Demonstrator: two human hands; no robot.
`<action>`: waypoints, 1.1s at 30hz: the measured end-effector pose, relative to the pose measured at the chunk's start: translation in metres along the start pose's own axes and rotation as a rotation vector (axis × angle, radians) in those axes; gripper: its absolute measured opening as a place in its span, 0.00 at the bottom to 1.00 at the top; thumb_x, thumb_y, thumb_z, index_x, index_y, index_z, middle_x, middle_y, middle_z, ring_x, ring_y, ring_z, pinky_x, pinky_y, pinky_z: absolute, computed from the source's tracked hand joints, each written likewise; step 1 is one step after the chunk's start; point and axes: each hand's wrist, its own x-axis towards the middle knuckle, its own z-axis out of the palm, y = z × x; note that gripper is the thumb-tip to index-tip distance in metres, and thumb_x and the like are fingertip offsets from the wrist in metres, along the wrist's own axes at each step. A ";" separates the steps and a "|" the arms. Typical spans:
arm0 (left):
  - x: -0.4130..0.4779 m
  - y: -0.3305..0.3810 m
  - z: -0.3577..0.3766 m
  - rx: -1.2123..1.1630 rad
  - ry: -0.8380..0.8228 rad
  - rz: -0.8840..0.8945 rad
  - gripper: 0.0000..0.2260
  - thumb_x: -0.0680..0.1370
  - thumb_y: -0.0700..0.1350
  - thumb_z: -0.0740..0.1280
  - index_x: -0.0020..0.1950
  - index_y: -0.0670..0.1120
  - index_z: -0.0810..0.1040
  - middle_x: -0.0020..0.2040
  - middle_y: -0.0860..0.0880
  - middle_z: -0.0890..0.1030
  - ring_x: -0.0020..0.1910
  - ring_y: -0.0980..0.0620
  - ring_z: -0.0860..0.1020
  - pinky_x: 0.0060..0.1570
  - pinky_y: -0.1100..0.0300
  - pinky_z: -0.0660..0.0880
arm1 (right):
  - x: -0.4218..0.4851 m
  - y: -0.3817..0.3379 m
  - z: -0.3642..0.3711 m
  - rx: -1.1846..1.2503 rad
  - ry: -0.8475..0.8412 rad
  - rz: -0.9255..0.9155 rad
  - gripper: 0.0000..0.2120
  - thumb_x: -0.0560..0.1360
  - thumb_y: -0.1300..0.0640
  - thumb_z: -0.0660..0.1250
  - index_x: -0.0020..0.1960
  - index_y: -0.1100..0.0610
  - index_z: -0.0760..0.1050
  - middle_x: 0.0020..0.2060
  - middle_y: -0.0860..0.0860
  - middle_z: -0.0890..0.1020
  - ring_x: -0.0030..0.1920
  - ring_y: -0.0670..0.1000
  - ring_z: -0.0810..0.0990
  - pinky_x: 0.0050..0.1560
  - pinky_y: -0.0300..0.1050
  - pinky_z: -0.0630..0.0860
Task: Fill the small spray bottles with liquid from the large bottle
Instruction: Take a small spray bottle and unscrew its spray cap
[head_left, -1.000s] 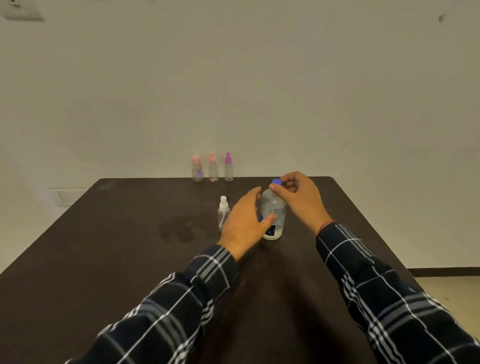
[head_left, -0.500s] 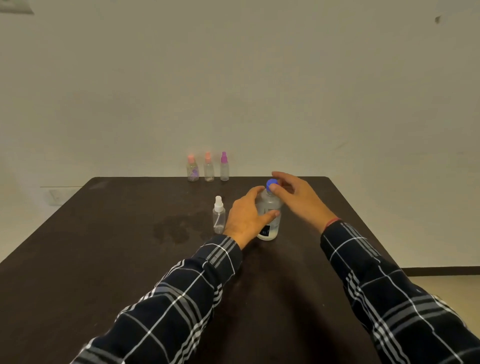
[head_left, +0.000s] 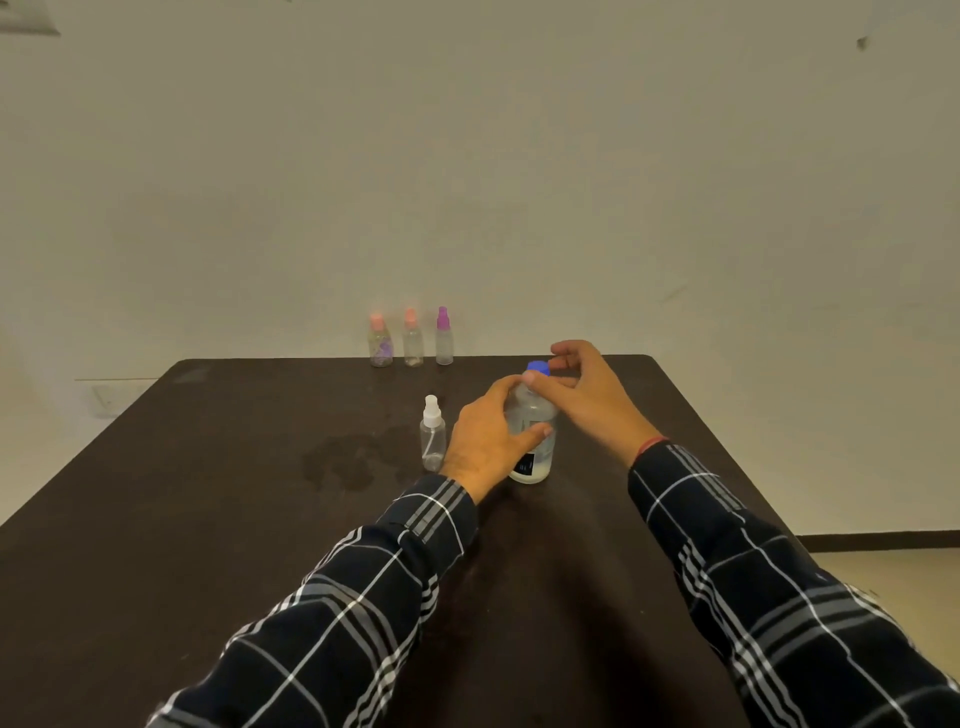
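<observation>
On the dark table (head_left: 208, 519), the left hand (head_left: 488, 441) grasps the large bottle (head_left: 532, 431) upright; the right hand (head_left: 582, 395) pinches its blue cap (head_left: 537, 368).

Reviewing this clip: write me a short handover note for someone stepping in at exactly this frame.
Left hand: wrapped around the large bottle, which stands upright on the table.
Right hand: fingers pinching its blue cap, which sits on the neck.
White-capped spray bottle: just left of the large bottle, sprayer on, looks empty.
Three more small bottles line the far edge, capped.
Damp patch on the table.
Done: nothing visibly poured.
Left: uncap both, pour, recap, repeat.
</observation>
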 end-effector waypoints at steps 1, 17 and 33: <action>0.000 0.000 0.000 -0.003 0.001 -0.001 0.32 0.74 0.55 0.76 0.75 0.53 0.68 0.67 0.50 0.79 0.64 0.50 0.78 0.65 0.52 0.76 | 0.001 -0.002 0.003 -0.014 0.052 0.003 0.26 0.73 0.46 0.74 0.66 0.52 0.69 0.56 0.45 0.76 0.53 0.43 0.79 0.49 0.36 0.75; 0.001 0.001 0.000 0.005 -0.011 -0.007 0.32 0.74 0.55 0.76 0.75 0.53 0.68 0.67 0.50 0.79 0.64 0.50 0.78 0.65 0.51 0.76 | 0.006 0.001 0.004 -0.130 0.066 -0.049 0.15 0.74 0.48 0.73 0.57 0.52 0.76 0.51 0.45 0.80 0.52 0.44 0.80 0.51 0.38 0.76; -0.007 0.000 -0.001 0.010 -0.097 -0.094 0.46 0.75 0.54 0.76 0.83 0.51 0.50 0.74 0.46 0.73 0.71 0.47 0.74 0.71 0.48 0.71 | -0.023 0.012 0.004 0.036 0.325 -0.088 0.11 0.79 0.53 0.67 0.61 0.50 0.78 0.52 0.42 0.81 0.51 0.37 0.78 0.46 0.28 0.73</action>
